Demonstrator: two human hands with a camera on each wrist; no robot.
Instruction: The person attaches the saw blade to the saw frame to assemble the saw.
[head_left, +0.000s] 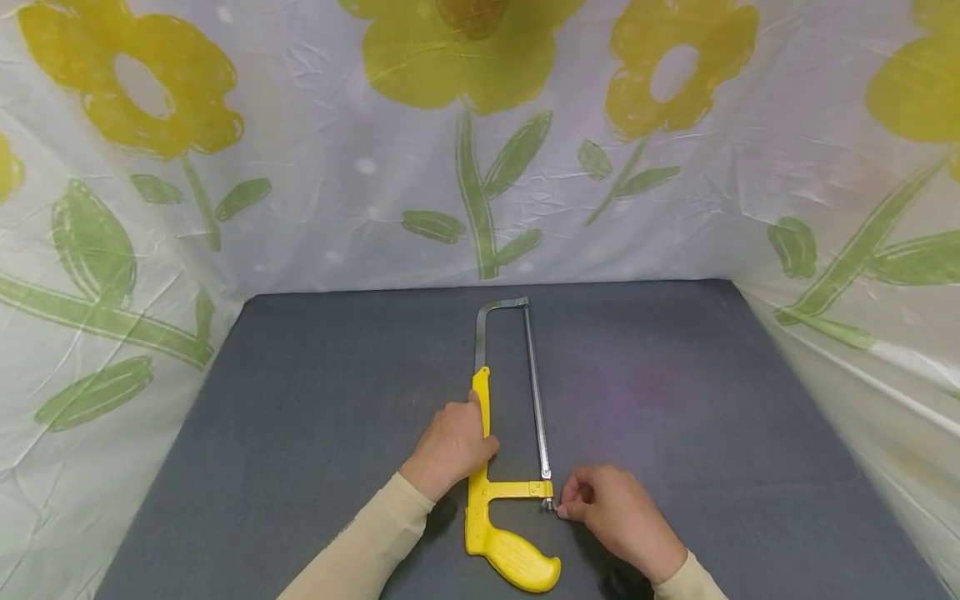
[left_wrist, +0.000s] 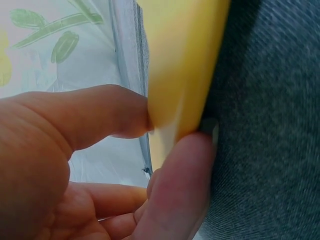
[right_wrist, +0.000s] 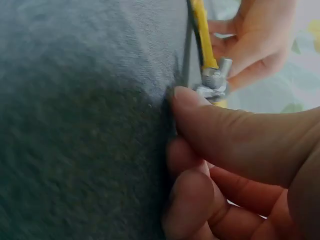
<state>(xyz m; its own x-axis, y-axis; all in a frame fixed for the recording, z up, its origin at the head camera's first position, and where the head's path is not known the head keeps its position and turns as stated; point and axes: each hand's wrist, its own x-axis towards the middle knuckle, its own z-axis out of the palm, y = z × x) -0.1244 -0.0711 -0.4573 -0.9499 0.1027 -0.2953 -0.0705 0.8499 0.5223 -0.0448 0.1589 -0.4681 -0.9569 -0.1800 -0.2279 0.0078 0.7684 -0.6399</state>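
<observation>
A hacksaw (head_left: 513, 573) with a yellow handle and frame lies on the dark grey cloth, its handle toward me. My left hand (head_left: 452, 446) grips the yellow frame bar (left_wrist: 182, 65) above the handle, thumb and fingers on opposite sides. The blade (head_left: 537, 392) runs along the saw's right side. At its near end, below the yellow crosspiece, sits a silver wing nut (right_wrist: 214, 82). My right hand (head_left: 615, 512) pinches at the edge of this wing nut with thumb and curled fingers. The thumb partly hides the contact in the right wrist view.
The saw's bent metal frame end (head_left: 502, 305) points to the back edge of the cloth-covered table (head_left: 300, 375). A white curtain (head_left: 315, 167) with yellow flowers hangs behind and along both sides. Something black (head_left: 626, 582) shows below my right wrist.
</observation>
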